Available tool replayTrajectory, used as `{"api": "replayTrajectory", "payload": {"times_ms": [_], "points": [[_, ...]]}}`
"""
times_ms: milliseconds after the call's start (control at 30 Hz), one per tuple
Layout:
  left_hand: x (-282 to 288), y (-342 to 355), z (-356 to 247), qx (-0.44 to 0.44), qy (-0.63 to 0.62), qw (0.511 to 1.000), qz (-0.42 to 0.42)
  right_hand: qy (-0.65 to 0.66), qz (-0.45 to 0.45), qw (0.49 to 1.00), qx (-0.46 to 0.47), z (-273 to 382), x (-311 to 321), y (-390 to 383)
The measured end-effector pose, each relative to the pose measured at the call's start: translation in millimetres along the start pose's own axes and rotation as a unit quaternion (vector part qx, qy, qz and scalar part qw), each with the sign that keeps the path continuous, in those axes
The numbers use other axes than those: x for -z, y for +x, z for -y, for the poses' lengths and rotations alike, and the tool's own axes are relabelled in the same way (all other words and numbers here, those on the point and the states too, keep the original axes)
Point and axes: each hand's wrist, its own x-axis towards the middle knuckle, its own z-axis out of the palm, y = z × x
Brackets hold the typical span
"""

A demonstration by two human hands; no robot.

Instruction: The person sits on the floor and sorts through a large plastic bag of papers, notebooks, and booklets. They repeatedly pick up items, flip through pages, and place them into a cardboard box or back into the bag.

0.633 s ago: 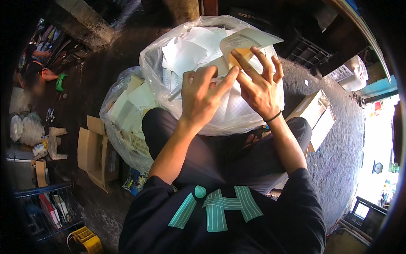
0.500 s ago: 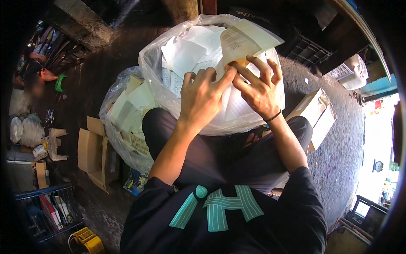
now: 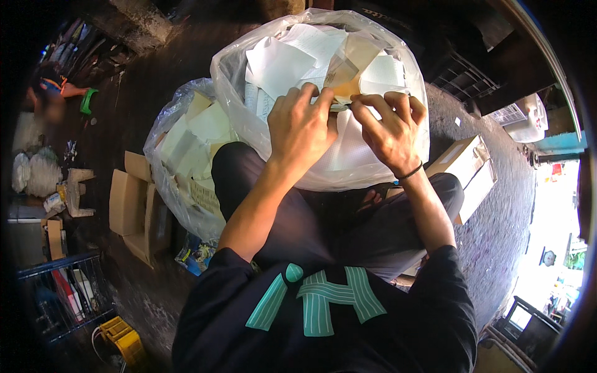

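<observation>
Over a large clear plastic bag (image 3: 226, 81) full of white sheets, both my hands work on a cream booklet (image 3: 353, 53) with some print and a yellowish patch low down. My left hand (image 3: 303, 127) has its curled fingers and thumb at the booklet's lower left edge. At the lower right edge, my right hand (image 3: 392, 127), with a dark band on the wrist, pinches with thumb and forefinger while the other fingers bend loosely. The layered lower edge shows between the fingertips; my fingers hide part of it. Loose white paper (image 3: 280, 65) lies in the bag just beyond.
A second clear bag (image 3: 171, 133) of cream and white paper stands to the left, beside an open cardboard box (image 3: 132, 208). Another carton (image 3: 466, 171) is right of my knee. A wire basket (image 3: 65, 292) and a yellow crate (image 3: 123, 340) sit at lower left.
My hands have moved slightly apart and the right one a little lower. The booklet's upper part has swung left and folded inward, and more of its yellowish side shows.
</observation>
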Motion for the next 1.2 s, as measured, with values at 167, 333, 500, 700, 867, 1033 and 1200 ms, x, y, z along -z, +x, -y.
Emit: {"api": "replayTrajectory", "payload": {"times_ms": [167, 333, 500, 700, 867, 1033, 1200], "points": [[-8, 1, 3, -0.025, -0.019, 0.998, -0.048, 0.019, 0.042, 0.998, -0.031, 4, 1, 6], [-6, 0, -4, -0.02, -0.006, 0.997, -0.075, 0.036, 0.008, 0.998, -0.046, 5, 7, 4], [-8, 2, -1, -0.048, -0.033, 0.995, -0.078, 0.029, 0.0, 0.999, -0.042, -1, 6, -2], [-1, 3, 6, -0.097, -0.023, 0.994, -0.033, 0.061, 0.046, 0.997, -0.013, -9, 13, 7], [7, 9, 5, -0.139, -0.022, 0.987, -0.082, 0.049, -0.012, 0.998, -0.036, -7, 3, 0], [5, 5, 4, -0.043, -0.029, 0.997, -0.056, 0.033, -0.022, 0.997, -0.071, -6, 6, 1], [-2, 0, 3, -0.041, -0.033, 0.998, -0.032, 0.052, -0.036, 0.996, -0.063, -6, 2, 3]]}}
